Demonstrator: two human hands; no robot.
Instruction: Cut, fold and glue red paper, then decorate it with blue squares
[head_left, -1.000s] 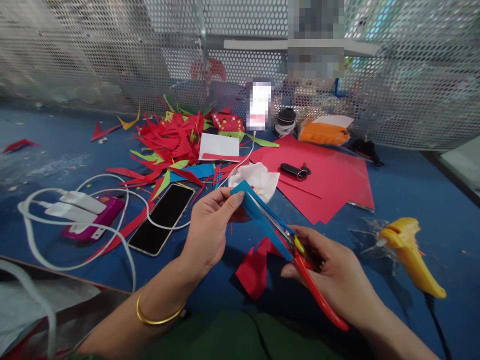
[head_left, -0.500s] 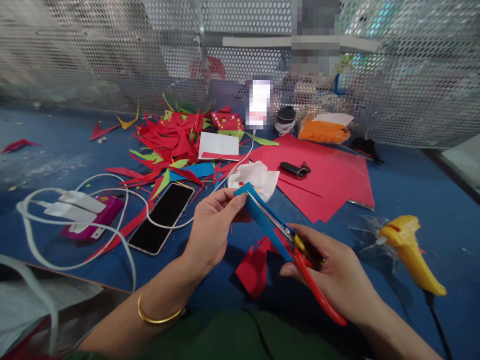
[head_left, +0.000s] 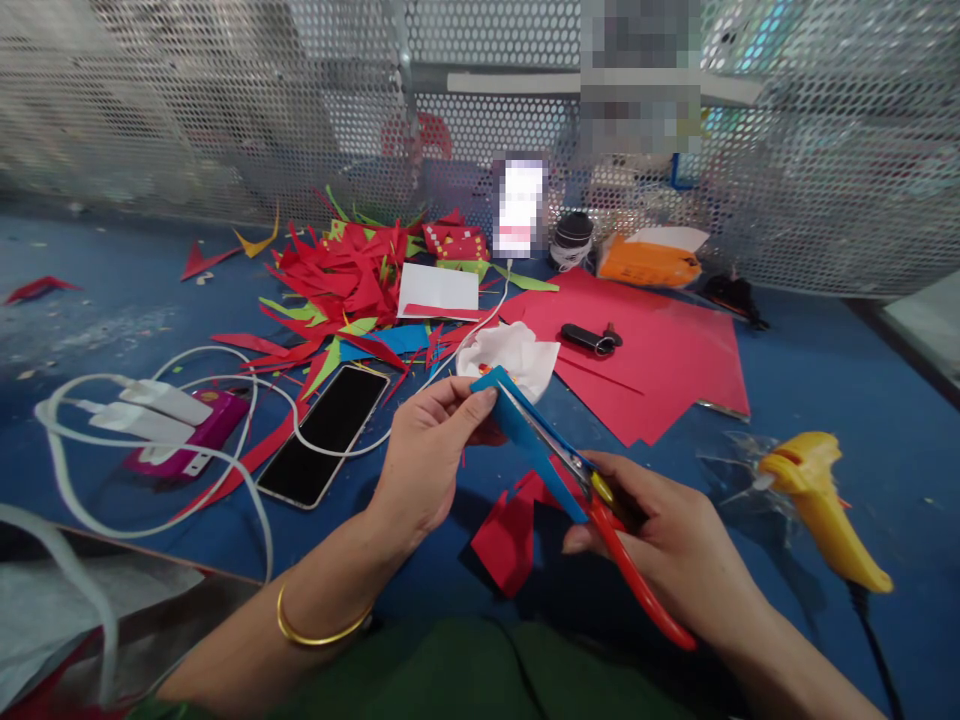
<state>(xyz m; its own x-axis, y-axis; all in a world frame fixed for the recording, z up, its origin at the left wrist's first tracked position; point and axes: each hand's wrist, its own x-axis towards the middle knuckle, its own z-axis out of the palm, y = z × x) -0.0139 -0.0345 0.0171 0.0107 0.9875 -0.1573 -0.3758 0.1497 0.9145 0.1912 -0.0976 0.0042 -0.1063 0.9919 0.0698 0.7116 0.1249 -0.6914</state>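
My left hand [head_left: 429,440] pinches the far end of a blue paper strip [head_left: 526,437] between thumb and fingers. In my right hand [head_left: 667,530] is a pair of scissors [head_left: 637,572] with red handles, its blades lying along the strip and pointing toward my left thumb. A narrow sliver of the blue paper stands apart on the upper side of the blades. Below the strip, red paper pieces [head_left: 506,540] lie on the blue table. Just behind my left fingertips sits a crumpled white tissue [head_left: 517,355] with tiny bits on it.
A yellow glue gun [head_left: 814,500] lies at right. Red sheets [head_left: 660,350] carry a black key fob [head_left: 589,338]. At left are a dark phone [head_left: 326,435], a purple power bank [head_left: 199,435] with looping white cables, and a heap of red scraps [head_left: 345,275]. Behind stands a perforated metal screen [head_left: 225,120].
Almost nothing differs. My hands, the scissors and the blue strip keep nearly the same position, with only a slight shift of the whole view.
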